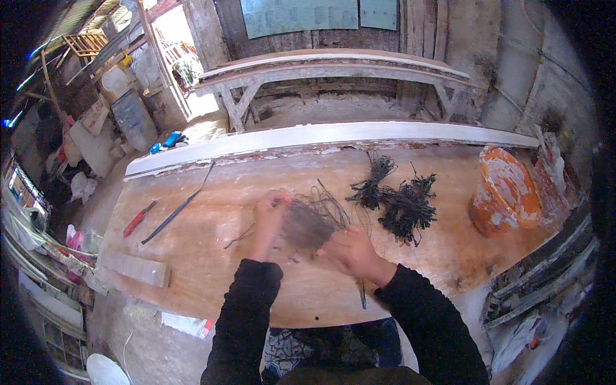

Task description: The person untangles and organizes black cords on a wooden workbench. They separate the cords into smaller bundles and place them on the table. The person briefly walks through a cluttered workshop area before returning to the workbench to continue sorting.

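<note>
A tangled bundle of thin dark strings (310,221) stretches between my hands over the wooden table, its middle smeared by motion. At its left end my left hand (269,217) is closed, the fingertips pinching the strands. My right hand (354,251) is closed on the bundle's lower right side, and some loose strands stick out beyond it. Just right of the bundle lie two piles of black knotted strings, a smaller pile (373,181) and a larger pile (408,210).
On the table (212,269) lie a red-handled tool (138,219), a dark narrow strip (173,208) and a flat wooden block (136,268). A plaster-smeared orange bucket (507,196) stands at the right. Along the far edge runs a long white board (333,135).
</note>
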A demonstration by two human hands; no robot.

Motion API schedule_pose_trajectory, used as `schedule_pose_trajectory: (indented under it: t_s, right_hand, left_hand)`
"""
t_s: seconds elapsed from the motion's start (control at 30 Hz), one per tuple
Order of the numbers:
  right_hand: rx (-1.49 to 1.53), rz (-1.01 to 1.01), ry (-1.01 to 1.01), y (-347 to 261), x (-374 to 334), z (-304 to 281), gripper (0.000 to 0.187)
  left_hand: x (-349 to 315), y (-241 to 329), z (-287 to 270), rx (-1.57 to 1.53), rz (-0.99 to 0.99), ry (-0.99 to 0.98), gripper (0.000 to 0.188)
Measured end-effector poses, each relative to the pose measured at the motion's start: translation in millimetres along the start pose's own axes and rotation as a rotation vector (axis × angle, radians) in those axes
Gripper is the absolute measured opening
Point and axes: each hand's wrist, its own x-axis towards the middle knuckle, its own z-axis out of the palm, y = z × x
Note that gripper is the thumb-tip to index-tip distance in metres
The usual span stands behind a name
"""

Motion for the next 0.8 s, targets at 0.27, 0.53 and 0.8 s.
schedule_pose_trajectory:
  t_s: [0.27, 0.53, 0.8]
  right_hand:
    - [-0.063, 0.56, -0.04, 47.9, 3.8, -16.2, 0.026]
    - [0.007, 0.867, -0.463, 55.3, -12.4, -16.8, 0.031]
    - [0.023, 0.851, -0.293, 55.1, -11.5, -7.6, 0.02]
  left_hand:
    - [0.5, 4.2, -16.6, 0.508, 0.182, 0.019, 0.017]
    - [1.6, 0.8, -11.3, 0.631, 0.396, 0.069, 0.02]
    - [-12.6, 17.9, 5.0, 0.613, 0.418, -0.044, 0.023]
